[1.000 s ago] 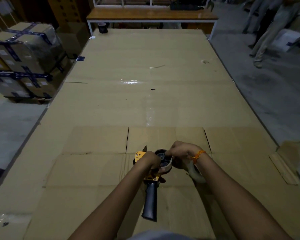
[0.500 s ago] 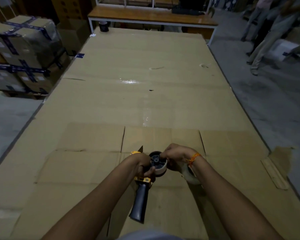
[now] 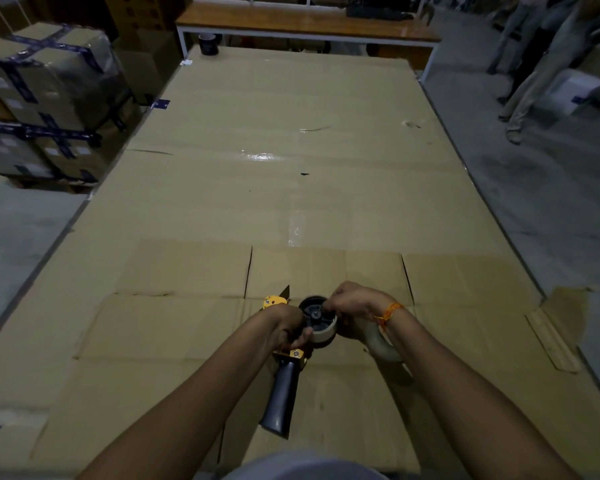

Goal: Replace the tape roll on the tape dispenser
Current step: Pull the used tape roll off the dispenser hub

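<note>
The big cardboard-covered table (image 3: pixel 291 188) has lots of open room ahead, with its near edge close to the person, where the left hand (image 3: pixel 286 325) wraps around the yellow tape dispenser (image 3: pixel 286 368) and the right hand (image 3: pixel 355 301) pinches its tape roll (image 3: pixel 323 329), another roll (image 3: pixel 381 344) lying beside.

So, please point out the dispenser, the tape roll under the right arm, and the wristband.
dispenser (image 3: pixel 282 396): head view, on its black handle.
tape roll (image 3: pixel 378 342): head view, on its pale outer side.
wristband (image 3: pixel 390 311): head view, on the orange thread at the right wrist.
</note>
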Tool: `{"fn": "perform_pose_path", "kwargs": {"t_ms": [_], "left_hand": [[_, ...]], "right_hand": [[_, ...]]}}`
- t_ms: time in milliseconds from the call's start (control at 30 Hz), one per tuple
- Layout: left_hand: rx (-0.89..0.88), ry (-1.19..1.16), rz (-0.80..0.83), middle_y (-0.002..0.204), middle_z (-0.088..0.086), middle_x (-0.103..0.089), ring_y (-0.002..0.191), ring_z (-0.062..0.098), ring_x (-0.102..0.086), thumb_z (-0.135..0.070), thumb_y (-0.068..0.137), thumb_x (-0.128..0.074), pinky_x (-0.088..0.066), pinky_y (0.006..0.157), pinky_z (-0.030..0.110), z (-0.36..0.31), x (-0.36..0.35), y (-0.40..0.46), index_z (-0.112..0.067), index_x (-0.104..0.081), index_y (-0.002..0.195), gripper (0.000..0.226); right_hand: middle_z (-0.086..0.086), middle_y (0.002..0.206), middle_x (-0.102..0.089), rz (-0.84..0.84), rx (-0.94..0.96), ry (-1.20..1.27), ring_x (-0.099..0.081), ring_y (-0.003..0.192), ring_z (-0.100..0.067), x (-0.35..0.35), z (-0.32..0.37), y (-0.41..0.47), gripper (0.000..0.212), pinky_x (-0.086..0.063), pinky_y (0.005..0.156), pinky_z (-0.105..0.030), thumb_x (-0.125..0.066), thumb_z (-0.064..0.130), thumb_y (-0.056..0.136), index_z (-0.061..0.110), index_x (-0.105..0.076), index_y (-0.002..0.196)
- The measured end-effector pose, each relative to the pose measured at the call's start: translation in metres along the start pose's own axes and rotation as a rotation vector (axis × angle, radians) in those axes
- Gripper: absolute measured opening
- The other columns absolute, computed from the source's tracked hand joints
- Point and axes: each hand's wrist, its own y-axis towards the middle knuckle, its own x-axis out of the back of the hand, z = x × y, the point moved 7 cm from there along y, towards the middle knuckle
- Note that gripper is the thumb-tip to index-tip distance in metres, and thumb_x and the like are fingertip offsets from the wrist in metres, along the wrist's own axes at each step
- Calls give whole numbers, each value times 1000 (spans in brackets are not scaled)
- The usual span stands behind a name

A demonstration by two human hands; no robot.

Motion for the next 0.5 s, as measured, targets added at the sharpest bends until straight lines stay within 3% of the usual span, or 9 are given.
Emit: {"fn": "perform_pose_path", "kwargs": {"t_ms": [133,267,367,433,500], "left_hand": [[-13,19,4,40,8,-63,24,6,-50,-7,112,-31,-45,33,12,1,-1,-1,-4,-54,89,33],[-38,1,10,40,5,-64,25,5,-51,-11,113,-33,-44,31,12,0,-2,-2,-6,-56,92,31],[-48,-7,21,55,5,-70,27,6,-51,-11,111,-35,-43,30,12,0,-3,-2,-7,-59,95,29],[-52,-7,33,73,7,-68,30,5,-52,-11,111,-39,-42,30,12,1,-4,-1,-8,-61,102,24],[-56,-3,41,78,8,-66,31,5,-52,-12,111,-40,-42,30,12,2,-5,2,-8,-61,104,23]], "right_hand": [[-11,87,-72,-15,-17,-5,-63,69,-20,0,2,-3,25,-50,57,-29,-73,22,92,-1,-75,102],[-18,103,-78,-47,-22,-24,-66,75,-23,-1,6,-3,32,-52,62,-31,-74,23,91,-3,-74,109],[-15,96,-76,-61,-19,-37,-64,74,-23,-1,9,-4,32,-50,63,-33,-73,24,89,-3,-75,108],[-16,101,-78,-70,-29,-39,-65,75,-23,-1,10,-4,29,-51,64,-32,-72,22,90,-2,-74,107],[-17,103,-79,-79,-42,-41,-66,76,-23,-1,10,-5,27,-52,64,-31,-72,21,90,0,-74,107]]}}
